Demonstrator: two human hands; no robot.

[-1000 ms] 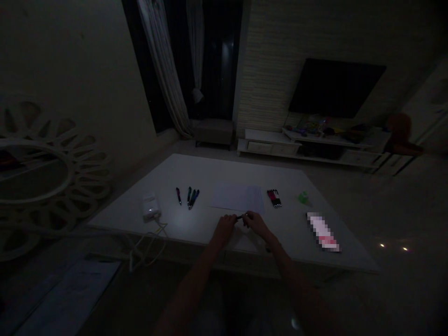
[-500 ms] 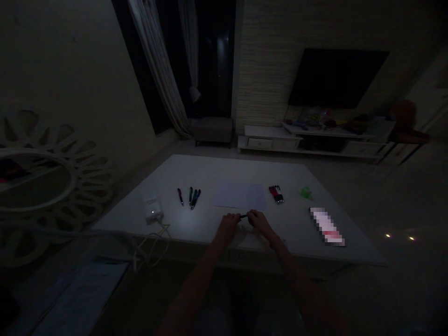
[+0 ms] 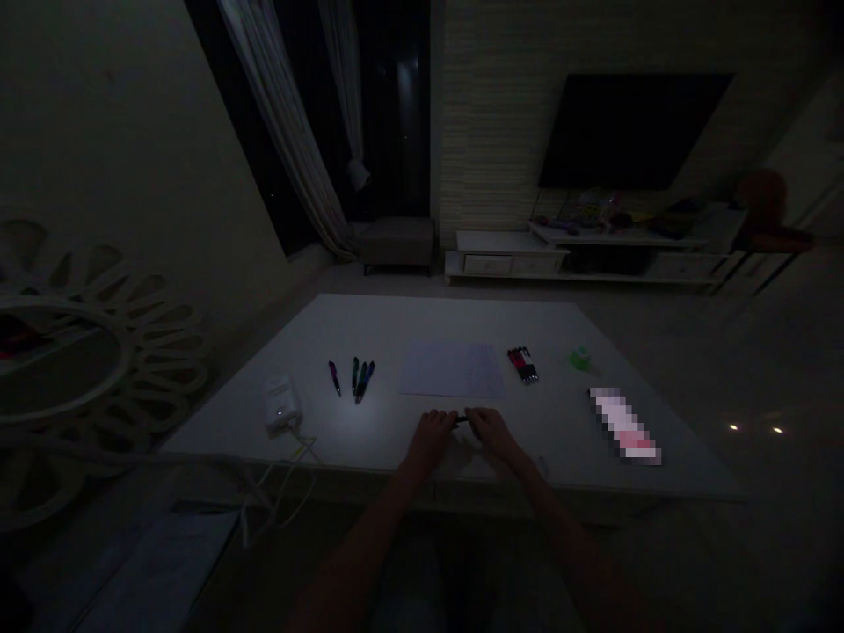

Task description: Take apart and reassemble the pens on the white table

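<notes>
A short dark pen-like object (image 3: 462,419) spans the gap between my two hands, just above the near part of the white table (image 3: 369,325). My left hand (image 3: 432,435) is closed on its left end and my right hand (image 3: 489,431) on its right end. Beyond my hands lies a sheet of white paper (image 3: 448,369). To the left of it rest several pens, one apart (image 3: 335,378) and a small group (image 3: 362,380). Right of the paper is a cluster of red, black and white pens (image 3: 523,364). Dim light hides finer detail.
A white device (image 3: 281,403) with cables sits at the table's left. At the right are a green item (image 3: 581,358) and a phone (image 3: 625,426) with a blurred screen. A round object (image 3: 542,463) lies near the front edge, beside my right forearm.
The camera view has shifted slightly. Both hands still hold the dark object, which now looks more level between them.
</notes>
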